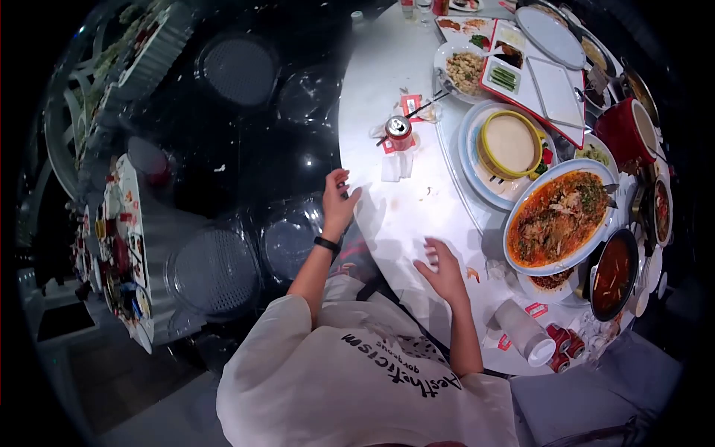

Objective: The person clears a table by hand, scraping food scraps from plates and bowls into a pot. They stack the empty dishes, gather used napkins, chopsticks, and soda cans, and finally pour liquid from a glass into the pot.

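My left hand [339, 200], with a black band at its wrist, is at the edge of the white table [417, 208], holding nothing, its fingers apart. Over the tabletop, my right hand [442, 273] has its fingers loosely spread with nothing in them. Beyond the left hand stands an opened red drink can [398, 132] among crumpled tissues [397, 167] and chopsticks [428, 105]. To the right of my right hand, an oval platter of food in red sauce [555, 220] rests tilted over other dishes. A small orange-brown scrap [473, 275] lies near the right hand.
A yellow-rimmed pot [510, 144], a bowl of fried food [463, 72], a red-edged tray [551, 86] and a dark pan of red soup [614, 274] crowd the right. A white cup [540, 350] lies beside red cans [570, 343]. Clear chairs [216, 272] stand left.
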Available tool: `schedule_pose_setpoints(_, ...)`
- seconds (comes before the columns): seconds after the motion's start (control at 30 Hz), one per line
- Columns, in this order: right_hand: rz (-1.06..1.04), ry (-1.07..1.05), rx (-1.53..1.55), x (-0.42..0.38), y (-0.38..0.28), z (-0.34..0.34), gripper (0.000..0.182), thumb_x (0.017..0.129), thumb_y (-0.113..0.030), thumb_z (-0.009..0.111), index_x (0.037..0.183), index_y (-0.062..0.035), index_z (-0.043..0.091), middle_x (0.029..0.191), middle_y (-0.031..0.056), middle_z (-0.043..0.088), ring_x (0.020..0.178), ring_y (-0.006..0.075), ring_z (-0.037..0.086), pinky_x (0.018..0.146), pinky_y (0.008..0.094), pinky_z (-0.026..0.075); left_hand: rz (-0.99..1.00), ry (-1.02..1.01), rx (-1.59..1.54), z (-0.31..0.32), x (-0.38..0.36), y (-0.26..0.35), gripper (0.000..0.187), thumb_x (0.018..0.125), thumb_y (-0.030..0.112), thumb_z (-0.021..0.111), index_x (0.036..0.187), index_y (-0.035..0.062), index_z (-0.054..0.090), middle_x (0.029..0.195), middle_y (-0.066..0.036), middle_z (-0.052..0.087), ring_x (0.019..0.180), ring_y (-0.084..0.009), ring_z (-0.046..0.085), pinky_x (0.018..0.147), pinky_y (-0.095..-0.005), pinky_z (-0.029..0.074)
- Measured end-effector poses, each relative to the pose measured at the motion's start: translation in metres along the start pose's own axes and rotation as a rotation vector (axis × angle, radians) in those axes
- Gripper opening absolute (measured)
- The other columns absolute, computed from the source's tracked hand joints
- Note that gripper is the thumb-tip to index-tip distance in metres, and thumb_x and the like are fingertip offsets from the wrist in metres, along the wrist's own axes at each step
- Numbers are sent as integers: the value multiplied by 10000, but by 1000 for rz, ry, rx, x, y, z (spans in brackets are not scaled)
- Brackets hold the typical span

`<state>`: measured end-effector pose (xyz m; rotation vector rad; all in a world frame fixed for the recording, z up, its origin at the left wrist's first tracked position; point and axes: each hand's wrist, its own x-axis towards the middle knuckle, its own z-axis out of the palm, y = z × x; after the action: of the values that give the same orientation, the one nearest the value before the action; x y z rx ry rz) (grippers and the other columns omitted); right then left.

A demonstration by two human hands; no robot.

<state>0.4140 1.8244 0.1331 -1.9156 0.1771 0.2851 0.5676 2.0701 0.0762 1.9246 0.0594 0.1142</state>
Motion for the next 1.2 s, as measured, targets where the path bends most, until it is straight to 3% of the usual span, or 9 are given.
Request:
schedule_pose_setpoints(0.13, -118, 440, 30, 161, -10, 56, 889, 660, -128, 791, 1376, -25, 274, 1352, 176, 372, 1168, 308, 450, 888, 376, 468, 182, -38, 16, 47, 98, -11, 419, 725, -90, 515, 1130, 4, 462, 1123, -135, 519, 1074, -263, 520, 906, -348, 470)
schedule_pose_setpoints(0.17, -122, 519, 90, 199, -11, 66, 940, 631, -125, 799, 1375, -18, 236, 1348, 192, 360, 1213, 334, 365, 939, 403, 415, 227, -44, 76, 51, 121, -12, 369, 725, -88, 507, 1083, 0, 497, 1073, -130, 525, 1027, -271, 524, 868, -342, 477)
schedule_pose_setpoints(0.27, -175, 671, 104, 283, 2, 93, 991, 569, -162, 851, 1354, -12, 264, 1315, 182, 409, 1183, 331, 401, 1005, 412, 342, 412, -202, 179, 63, 190, -20, 216, 742, -52, 526, 940, 19, 574, 976, -131, 549, 923, -290, 519, 773, -348, 463)
schedule_pose_setpoints(0.5, 27, 922, 319, 267, -15, 111, 824, 581, -96, 834, 1260, -23, 372, 1179, 132, 516, 1117, 245, 510, 955, 352, 413, 664, -705, 556, 127, 271, -22, 199, 749, 216, 669, 848, 45, 645, 807, -98, 606, 836, -292, 532, 740, -382, 440)
schedule_pose_setpoints(0.63, 113, 1080, 222, 220, -27, 111, 822, 581, -84, 827, 1263, -36, 370, 1215, 138, 513, 1132, 237, 505, 969, 345, 401, 829, -639, 849, 184, 274, -47, 155, 724, 216, 661, 753, 65, 679, 806, -96, 633, 876, -273, 552, 741, -402, 440)
schedule_pose_setpoints(0.83, 211, 1364, 226, 154, -48, 99, 858, 585, -43, 833, 1289, -56, 344, 1237, 96, 448, 1148, 204, 469, 978, 334, 399, 234, -995, 667, 185, 312, -39, 224, 638, 253, 669, 676, 32, 676, 694, -170, 655, 662, -297, 656, 608, -374, 517)
schedule_pose_setpoints(0.97, 125, 1497, 432, 131, -58, 87, 855, 604, 16, 811, 1297, -79, 319, 1241, 83, 430, 1154, 195, 461, 981, 335, 407, -188, -1192, 191, 172, 344, -43, 127, 651, 116, 692, 655, -10, 671, 622, -87, 639, 533, -150, 578, 520, -282, 442)
schedule_pose_setpoints(1.07, 133, 1566, 416, 126, -50, 83, 854, 613, 45, 792, 1305, -75, 306, 1247, 90, 430, 1149, 199, 467, 976, 340, 418, -368, -1270, 81, 162, 350, -37, 118, 662, 49, 708, 694, -50, 652, 648, -85, 642, 555, -145, 582, 523, -262, 441)
schedule_pose_setpoints(1.2, 151, 1581, 511, 137, -52, 85, 837, 621, 42, 788, 1300, -65, 310, 1241, 99, 438, 1133, 206, 481, 960, 340, 439, -507, -1234, 81, 152, 351, -35, 206, 761, 147, 588, 724, -44, 656, 634, -49, 605, 523, -131, 526, 517, -264, 414)
